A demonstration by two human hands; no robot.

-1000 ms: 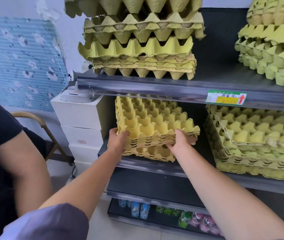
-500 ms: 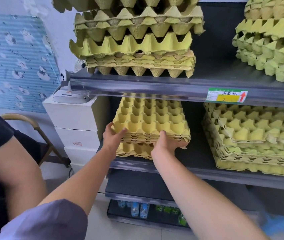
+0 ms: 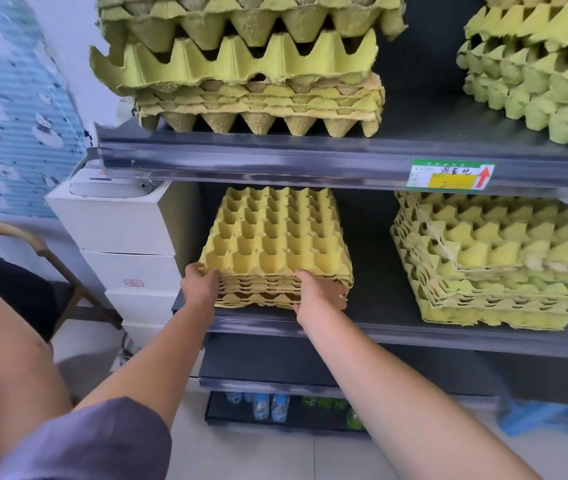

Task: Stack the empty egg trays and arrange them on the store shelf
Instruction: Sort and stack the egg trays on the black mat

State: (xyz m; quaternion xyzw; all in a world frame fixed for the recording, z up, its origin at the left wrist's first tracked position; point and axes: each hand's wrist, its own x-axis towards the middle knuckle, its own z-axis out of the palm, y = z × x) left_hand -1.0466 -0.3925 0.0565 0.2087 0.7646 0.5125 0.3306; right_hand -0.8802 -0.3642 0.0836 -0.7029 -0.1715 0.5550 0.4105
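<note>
A stack of yellow egg trays (image 3: pixel 272 237) lies flat on the left part of the dark middle shelf (image 3: pixel 372 292). My left hand (image 3: pixel 201 285) grips the stack's front left corner, thumb on the top tray. My right hand (image 3: pixel 313 291) holds the front edge right of centre, fingers curled against the layered tray edges. A second, messier stack of yellow-green trays (image 3: pixel 497 258) sits on the same shelf to the right. On the upper shelf (image 3: pixel 275 157) stand a tall uneven pile of trays (image 3: pixel 248 67) and another pile (image 3: pixel 539 74) at the right.
White boxes (image 3: pixel 126 244) are stacked against the shelf's left side. Another person's arm and dark sleeve (image 3: pixel 2 327) and a chair frame (image 3: pixel 33 247) are at the left. A price label (image 3: pixel 450 174) hangs on the upper shelf's rail. Bottles (image 3: pixel 268 407) fill the lowest shelf.
The tray stack, tilted and lifted a second ago, now lies flat and square on the middle shelf. Both hands stay on its front edge; my right hand has shifted left along it.
</note>
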